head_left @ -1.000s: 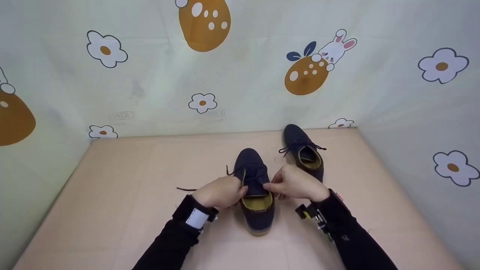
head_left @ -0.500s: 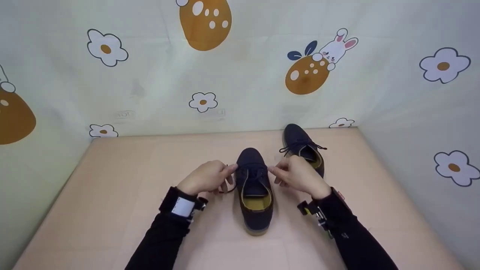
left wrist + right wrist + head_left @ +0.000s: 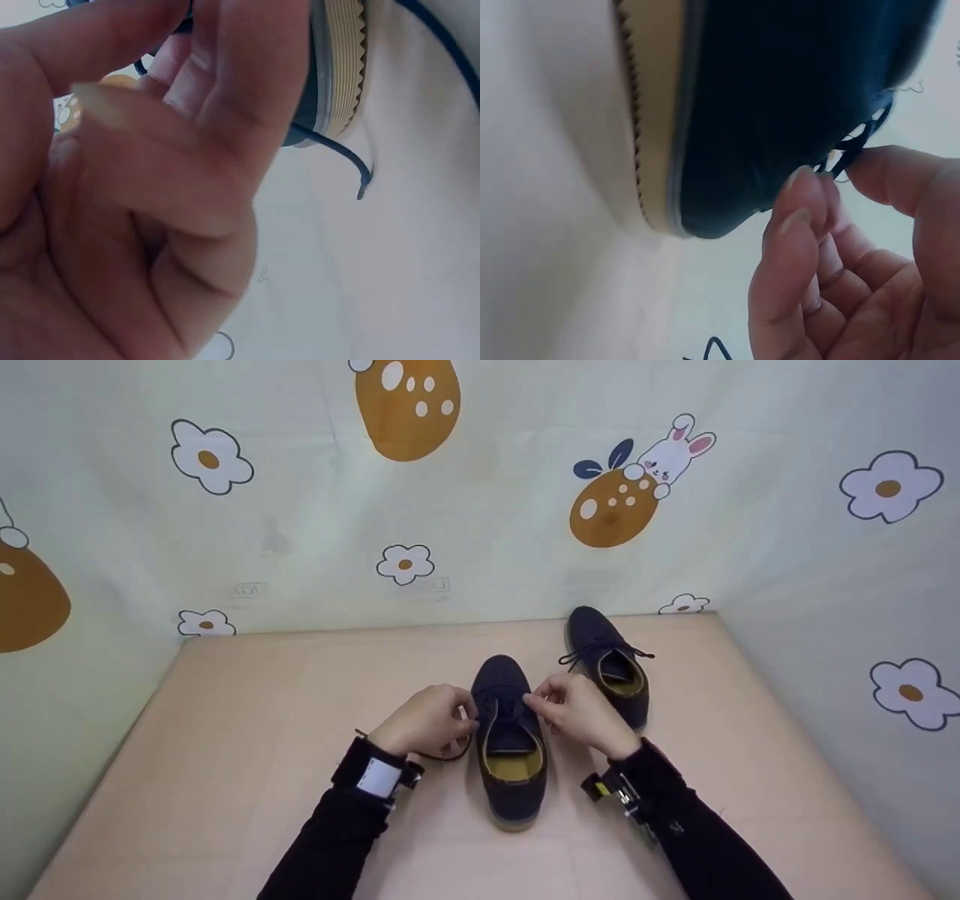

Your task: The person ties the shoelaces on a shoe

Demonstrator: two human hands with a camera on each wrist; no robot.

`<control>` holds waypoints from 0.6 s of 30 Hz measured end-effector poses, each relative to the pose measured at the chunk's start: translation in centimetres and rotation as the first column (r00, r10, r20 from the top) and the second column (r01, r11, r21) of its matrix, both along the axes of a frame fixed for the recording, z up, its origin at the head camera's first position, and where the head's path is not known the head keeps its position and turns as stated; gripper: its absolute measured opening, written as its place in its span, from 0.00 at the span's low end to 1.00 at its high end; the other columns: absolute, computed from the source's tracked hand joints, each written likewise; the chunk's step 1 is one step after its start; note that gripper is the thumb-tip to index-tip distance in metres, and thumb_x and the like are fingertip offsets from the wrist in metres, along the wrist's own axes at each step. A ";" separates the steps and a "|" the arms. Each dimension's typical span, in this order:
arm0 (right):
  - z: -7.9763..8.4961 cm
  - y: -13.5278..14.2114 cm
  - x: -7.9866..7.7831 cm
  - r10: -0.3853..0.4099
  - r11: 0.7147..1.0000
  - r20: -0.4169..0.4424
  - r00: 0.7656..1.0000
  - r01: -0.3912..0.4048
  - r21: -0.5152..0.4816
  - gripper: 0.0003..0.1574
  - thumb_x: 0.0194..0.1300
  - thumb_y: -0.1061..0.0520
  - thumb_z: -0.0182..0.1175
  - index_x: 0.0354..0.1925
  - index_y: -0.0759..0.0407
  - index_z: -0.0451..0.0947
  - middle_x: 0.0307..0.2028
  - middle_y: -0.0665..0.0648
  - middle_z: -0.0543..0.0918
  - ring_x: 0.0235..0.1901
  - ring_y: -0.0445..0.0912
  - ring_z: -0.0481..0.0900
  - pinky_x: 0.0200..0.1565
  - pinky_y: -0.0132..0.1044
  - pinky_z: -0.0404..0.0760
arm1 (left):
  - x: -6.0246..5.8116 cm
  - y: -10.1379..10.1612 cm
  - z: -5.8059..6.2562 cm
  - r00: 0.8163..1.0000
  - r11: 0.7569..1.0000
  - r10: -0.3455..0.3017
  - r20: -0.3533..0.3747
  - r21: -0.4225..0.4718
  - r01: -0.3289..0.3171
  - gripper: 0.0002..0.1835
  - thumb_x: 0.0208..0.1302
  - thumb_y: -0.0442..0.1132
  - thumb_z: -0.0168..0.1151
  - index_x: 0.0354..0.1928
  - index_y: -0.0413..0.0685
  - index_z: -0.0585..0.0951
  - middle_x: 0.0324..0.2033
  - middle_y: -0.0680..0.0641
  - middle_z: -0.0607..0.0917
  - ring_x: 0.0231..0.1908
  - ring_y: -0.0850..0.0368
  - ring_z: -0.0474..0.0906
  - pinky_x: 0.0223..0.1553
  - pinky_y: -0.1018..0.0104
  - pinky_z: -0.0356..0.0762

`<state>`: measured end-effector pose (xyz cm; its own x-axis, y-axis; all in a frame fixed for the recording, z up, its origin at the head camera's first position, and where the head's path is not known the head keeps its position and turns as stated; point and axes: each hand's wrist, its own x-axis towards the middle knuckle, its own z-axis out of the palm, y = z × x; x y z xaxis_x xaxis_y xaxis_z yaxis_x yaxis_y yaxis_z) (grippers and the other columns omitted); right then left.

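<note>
Right-hand fingers [image 3: 782, 259] pinch the lace [image 3: 846, 158] on 1 dark shoe [image 3: 512, 731].

Pale, cloth-like walls [image 3: 495, 510] are closing in a pinkish tabletop [image 3: 217, 810] on three sides, making a small booth [image 3: 795, 577]. Flowers [image 3: 405, 565] and a bunny [image 3: 665, 461] are showing on them. Whether it's standing at home or in a lab isn't showing.
</note>
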<state>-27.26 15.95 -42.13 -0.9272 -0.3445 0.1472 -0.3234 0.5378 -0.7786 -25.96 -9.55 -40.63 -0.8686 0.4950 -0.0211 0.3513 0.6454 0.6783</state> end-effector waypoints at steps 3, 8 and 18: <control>0.1 0.0 0.0 0.045 0.996 0.053 0.998 -0.041 -0.078 0.12 0.67 0.55 0.65 0.29 0.60 0.81 0.19 0.49 0.77 0.15 0.41 0.74 0.19 0.30 0.72 | 0.0 -0.1 0.3 1.000 1.000 0.012 -0.025 0.015 -0.012 0.04 0.65 0.36 0.63 0.32 0.47 0.79 0.17 0.52 0.83 0.12 0.61 0.76 0.20 0.66 0.77; 1.1 0.3 0.0 0.087 0.966 0.130 0.988 -0.052 -0.254 0.10 0.69 0.60 0.61 0.33 0.66 0.77 0.17 0.51 0.74 0.16 0.42 0.73 0.20 0.30 0.73 | 0.0 -0.9 1.3 0.997 0.996 0.072 -0.025 0.057 -0.071 0.04 0.67 0.37 0.61 0.33 0.47 0.79 0.17 0.52 0.84 0.12 0.55 0.79 0.20 0.65 0.77; 3.9 2.8 -0.1 0.021 0.906 0.164 0.986 0.051 -0.420 0.11 0.72 0.60 0.58 0.37 0.69 0.73 0.20 0.60 0.79 0.17 0.47 0.79 0.22 0.37 0.81 | 0.0 -2.8 2.7 0.992 0.985 0.123 -0.008 0.119 -0.121 0.04 0.67 0.33 0.61 0.33 0.44 0.78 0.16 0.49 0.83 0.13 0.54 0.79 0.18 0.66 0.76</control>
